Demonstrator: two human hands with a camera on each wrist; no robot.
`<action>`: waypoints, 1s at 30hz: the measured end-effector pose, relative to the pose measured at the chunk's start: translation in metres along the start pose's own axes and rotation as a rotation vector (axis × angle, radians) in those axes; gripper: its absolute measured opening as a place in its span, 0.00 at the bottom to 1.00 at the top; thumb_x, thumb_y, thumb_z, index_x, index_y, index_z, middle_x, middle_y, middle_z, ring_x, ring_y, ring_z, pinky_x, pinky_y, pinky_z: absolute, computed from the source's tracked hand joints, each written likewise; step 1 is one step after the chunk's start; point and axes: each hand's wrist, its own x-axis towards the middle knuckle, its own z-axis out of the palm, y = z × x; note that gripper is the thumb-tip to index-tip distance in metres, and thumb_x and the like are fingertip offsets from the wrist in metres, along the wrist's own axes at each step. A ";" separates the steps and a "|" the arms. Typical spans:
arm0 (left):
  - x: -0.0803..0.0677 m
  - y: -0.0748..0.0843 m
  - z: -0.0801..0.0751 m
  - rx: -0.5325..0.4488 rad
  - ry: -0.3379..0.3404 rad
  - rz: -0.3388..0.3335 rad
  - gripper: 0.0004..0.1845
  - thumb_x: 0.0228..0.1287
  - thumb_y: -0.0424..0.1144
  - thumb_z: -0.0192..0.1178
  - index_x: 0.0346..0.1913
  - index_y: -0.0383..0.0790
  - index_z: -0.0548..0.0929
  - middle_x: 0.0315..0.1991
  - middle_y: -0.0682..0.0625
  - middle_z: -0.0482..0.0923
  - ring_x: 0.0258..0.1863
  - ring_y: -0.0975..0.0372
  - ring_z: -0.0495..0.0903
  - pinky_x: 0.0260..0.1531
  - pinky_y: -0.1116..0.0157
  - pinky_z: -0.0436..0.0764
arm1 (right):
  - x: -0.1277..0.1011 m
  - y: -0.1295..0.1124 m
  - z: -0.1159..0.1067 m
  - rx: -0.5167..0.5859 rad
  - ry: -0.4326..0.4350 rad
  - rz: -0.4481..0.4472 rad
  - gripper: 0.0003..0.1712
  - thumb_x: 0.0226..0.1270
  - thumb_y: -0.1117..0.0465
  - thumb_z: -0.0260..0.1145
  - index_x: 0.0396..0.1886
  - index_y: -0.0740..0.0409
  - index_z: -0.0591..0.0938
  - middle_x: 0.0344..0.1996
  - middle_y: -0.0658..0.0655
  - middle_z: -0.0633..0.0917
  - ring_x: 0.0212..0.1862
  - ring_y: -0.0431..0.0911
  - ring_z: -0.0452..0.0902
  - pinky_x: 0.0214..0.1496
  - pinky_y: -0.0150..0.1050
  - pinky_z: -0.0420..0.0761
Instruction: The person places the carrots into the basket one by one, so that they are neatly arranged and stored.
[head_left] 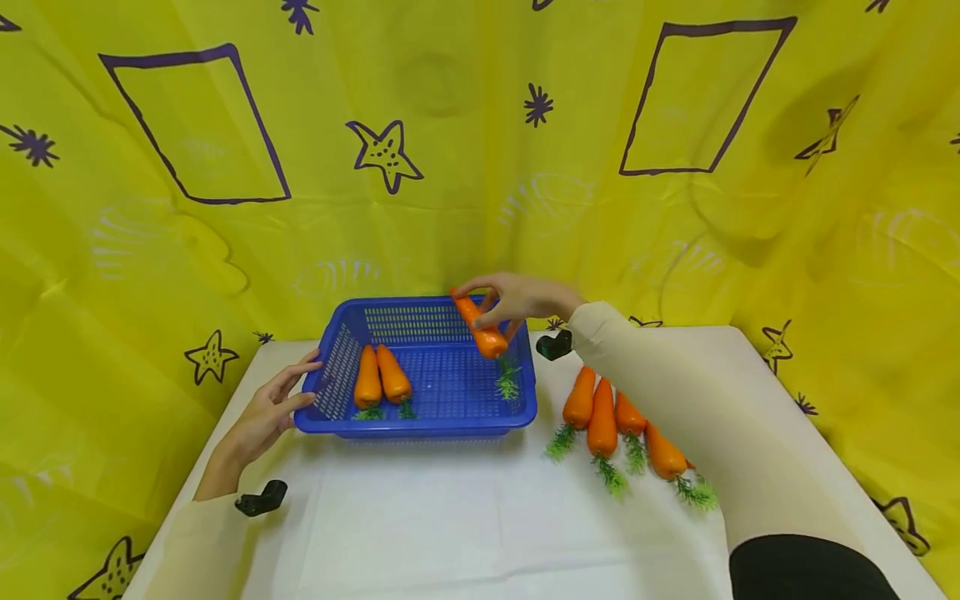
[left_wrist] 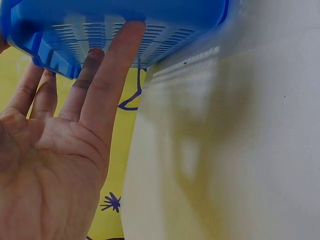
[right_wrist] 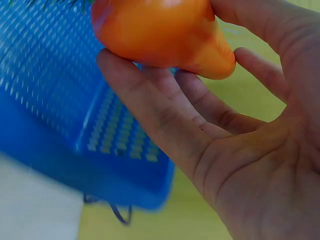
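Clearly, in the head view, the right hand [head_left: 517,298] pinches a carrot [head_left: 490,342] above the basket [head_left: 427,427]; two others [head_left: 368,379] lie left of that hand. Left wrist view: the left hand [left_wrist: 60,140], fingers nearly straight, touches the basket. Right wrist view: fingers grip the carrot.

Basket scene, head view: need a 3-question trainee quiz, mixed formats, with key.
1. Multiple choice: which of the hands holds a carrot over the blue basket?
A) left
B) right
C) neither

2. True or false: the carrots lying on the table are to the basket's left, from the person's side.

3. Fill in: not counting the held one, ___ carrots lie inside the basket.

Key:
1. B, the right hand.
2. False; the table carrots lie to its right.
3. Two, the basket carrots.
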 end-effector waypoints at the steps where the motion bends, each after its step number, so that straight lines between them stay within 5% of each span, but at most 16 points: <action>1: 0.000 0.000 0.000 -0.003 0.003 -0.003 0.27 0.79 0.28 0.50 0.77 0.38 0.64 0.85 0.51 0.39 0.68 0.72 0.66 0.50 0.60 0.86 | 0.007 0.000 0.004 0.007 -0.004 -0.007 0.39 0.71 0.62 0.70 0.79 0.46 0.67 0.56 0.67 0.79 0.49 0.56 0.84 0.43 0.54 0.89; 16: 0.003 -0.003 -0.005 -0.010 -0.010 -0.003 0.28 0.79 0.28 0.50 0.78 0.37 0.62 0.85 0.53 0.39 0.68 0.71 0.67 0.51 0.59 0.86 | 0.092 0.009 0.064 0.172 -0.064 0.062 0.40 0.70 0.67 0.70 0.79 0.50 0.67 0.62 0.67 0.76 0.52 0.57 0.82 0.43 0.53 0.90; 30: 0.003 -0.003 -0.005 -0.016 -0.005 -0.008 0.28 0.79 0.28 0.50 0.78 0.38 0.62 0.85 0.53 0.39 0.67 0.70 0.68 0.51 0.59 0.86 | 0.121 0.024 0.090 0.242 -0.043 0.133 0.37 0.70 0.65 0.70 0.77 0.51 0.69 0.67 0.65 0.72 0.51 0.58 0.84 0.43 0.54 0.90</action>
